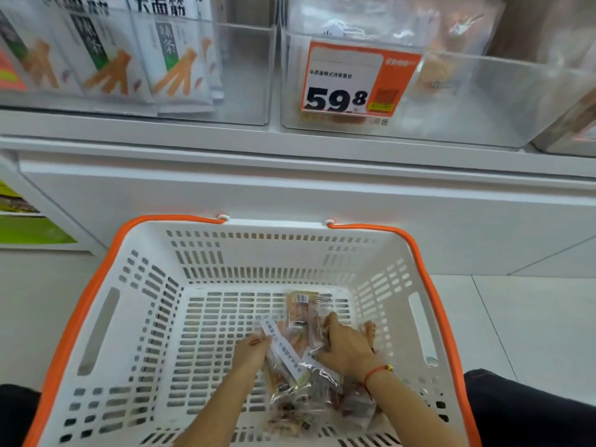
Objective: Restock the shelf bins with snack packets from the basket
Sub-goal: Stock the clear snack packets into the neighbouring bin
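White basket (pixel 154 317) with orange rim sits on the floor before the shelf unit, and both of the person's hands are down inside it. Clear snack packets (pixel 300 375) lie in a loose heap on the basket floor, toward its right and near side — brownish strips inside, white label bands across them. Left hand (pixel 250 353) pinches the edge of one packet's white label between fingertips. Right hand (pixel 346 346) is closed over the top of the heap, fingers curled onto the packets, a red cord bracelet (pixel 375 372) on the wrist. Above the basket, on the shelf, stands a clear bin (pixel 467 101) carrying an orange price tag (pixel 354 79) reading 59.8 — a few clear packets show at its back, blurred. Left of that bin, another clear bin (pixel 245 75) holds upright white packets (pixel 167 56) printed with orange sticks.
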Demonstrator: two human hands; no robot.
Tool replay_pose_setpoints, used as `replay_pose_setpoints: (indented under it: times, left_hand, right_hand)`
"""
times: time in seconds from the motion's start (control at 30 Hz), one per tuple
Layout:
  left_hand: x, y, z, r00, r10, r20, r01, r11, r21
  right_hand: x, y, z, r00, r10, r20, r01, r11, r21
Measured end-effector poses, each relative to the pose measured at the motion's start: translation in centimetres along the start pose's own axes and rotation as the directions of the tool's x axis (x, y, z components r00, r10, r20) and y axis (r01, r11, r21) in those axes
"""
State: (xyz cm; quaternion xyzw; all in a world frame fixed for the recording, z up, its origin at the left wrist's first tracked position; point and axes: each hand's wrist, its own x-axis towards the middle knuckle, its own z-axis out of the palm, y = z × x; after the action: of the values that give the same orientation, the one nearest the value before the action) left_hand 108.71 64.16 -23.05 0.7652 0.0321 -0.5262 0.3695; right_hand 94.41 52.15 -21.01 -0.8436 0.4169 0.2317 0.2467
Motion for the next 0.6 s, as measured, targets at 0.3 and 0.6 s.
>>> replay_pose_setpoints:
  times: [0.3, 0.6]
  left_hand:
    - [-1.2, 2.8, -5.7, 0.976, 0.206, -0.076, -0.214, 0.97, -0.116]
    - [-2.4, 4.4, -8.9, 0.966, 0.193, 0.172, -0.149, 0.96, -0.238]
  right_hand:
    - [-1.5, 0.2, -5.6, 0.992, -0.105, 0.071, 0.043, 0.804, 0.593]
    - [-2.2, 0.6, -8.4, 0.963, -0.247, 0.106, -0.012, 0.353, 0.935]
